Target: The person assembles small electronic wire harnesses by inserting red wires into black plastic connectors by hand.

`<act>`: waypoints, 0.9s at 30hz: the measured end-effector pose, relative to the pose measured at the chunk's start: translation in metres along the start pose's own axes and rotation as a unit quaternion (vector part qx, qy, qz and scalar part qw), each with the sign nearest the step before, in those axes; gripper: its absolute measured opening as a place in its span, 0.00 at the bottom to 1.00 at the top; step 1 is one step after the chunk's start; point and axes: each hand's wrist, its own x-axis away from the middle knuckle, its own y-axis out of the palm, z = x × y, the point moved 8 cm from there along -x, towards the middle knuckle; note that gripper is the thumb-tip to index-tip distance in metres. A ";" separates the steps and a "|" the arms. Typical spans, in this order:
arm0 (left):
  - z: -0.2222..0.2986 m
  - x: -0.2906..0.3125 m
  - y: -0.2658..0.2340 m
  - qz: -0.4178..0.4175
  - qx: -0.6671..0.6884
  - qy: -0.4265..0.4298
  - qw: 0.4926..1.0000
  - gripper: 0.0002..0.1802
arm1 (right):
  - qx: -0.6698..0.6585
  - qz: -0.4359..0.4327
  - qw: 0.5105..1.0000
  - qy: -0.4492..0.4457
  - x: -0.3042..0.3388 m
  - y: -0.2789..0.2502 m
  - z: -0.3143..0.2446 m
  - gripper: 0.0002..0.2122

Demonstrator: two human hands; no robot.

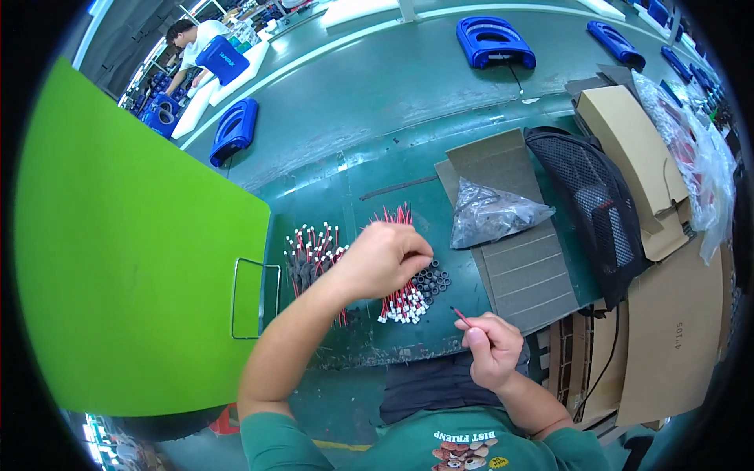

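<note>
Above a pile of small black rings (440, 281), my left hand (383, 261) has its fingers closed in a pinch, and whatever they hold is hidden. Closer to the table's front edge, my right hand (495, 347) is closed on a short red-and-black wire (462, 317), whose dark tip points up and left. Below my left hand lies a bundle of red wires with white connectors (404, 308). To its left is a second bundle of wires with white connectors (314, 245), with dark sleeves among them, partly covered by my left forearm.
A large green panel (141, 259) with a wire loop (257, 337) stands at left. A clear plastic bag (496, 216) rests on flat cardboard (530, 275). Right of it are a black mesh bag (585, 196) and cardboard boxes (632, 149). Blue housings (495, 43) sit beyond; a person (200, 43) works far left.
</note>
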 end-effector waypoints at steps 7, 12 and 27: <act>0.000 0.015 0.014 0.020 -0.067 -0.007 0.997 0.06 | -0.042 0.012 0.999 0.029 0.019 -0.010 -0.013 0.08; -0.006 0.022 0.012 -0.003 -0.026 -0.091 0.996 0.05 | -0.052 0.031 0.997 0.052 0.027 -0.013 -0.010 0.08; 0.017 0.070 0.026 0.166 0.551 -0.107 0.811 0.05 | -0.132 0.034 0.982 0.133 0.029 -0.005 -0.016 0.06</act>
